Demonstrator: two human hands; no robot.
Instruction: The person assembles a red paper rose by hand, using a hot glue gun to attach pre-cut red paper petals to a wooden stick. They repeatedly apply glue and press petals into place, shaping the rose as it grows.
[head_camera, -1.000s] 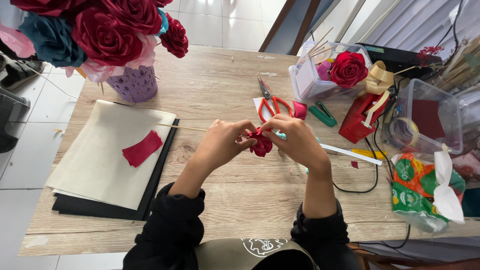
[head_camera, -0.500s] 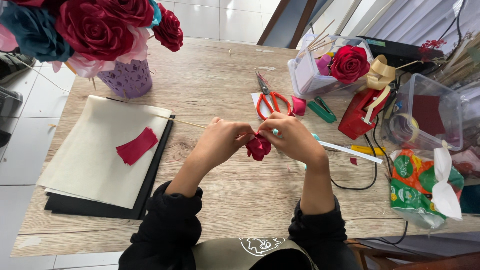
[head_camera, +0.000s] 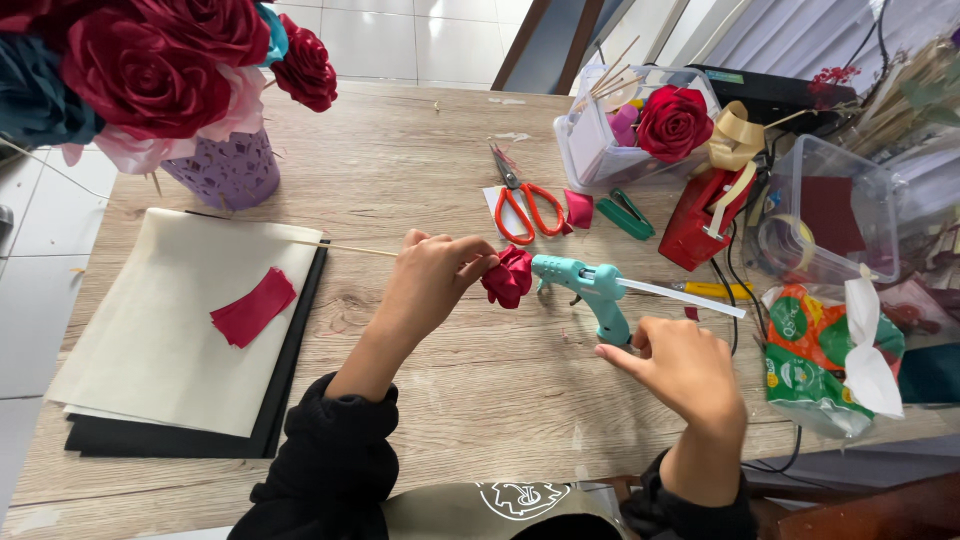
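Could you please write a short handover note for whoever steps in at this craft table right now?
Left hand: pinches a half-made red fabric rose on a thin wooden stick, held above the table.
Right hand: at the grip of the teal glue gun, whose nozzle points at the rose.
Done: rose bud rolled.
Left: a red fabric strip lies unused on the cream sheets.

The bouquet (head_camera: 150, 70) left of the glue gun (head_camera: 590, 285) is cut off by the top edge. The gun's handle base is hidden behind the right hand (head_camera: 685, 370). The left hand (head_camera: 435, 280) covers the stick's (head_camera: 340, 247) end. Contents of the clear box (head_camera: 830, 215) are indistinct.
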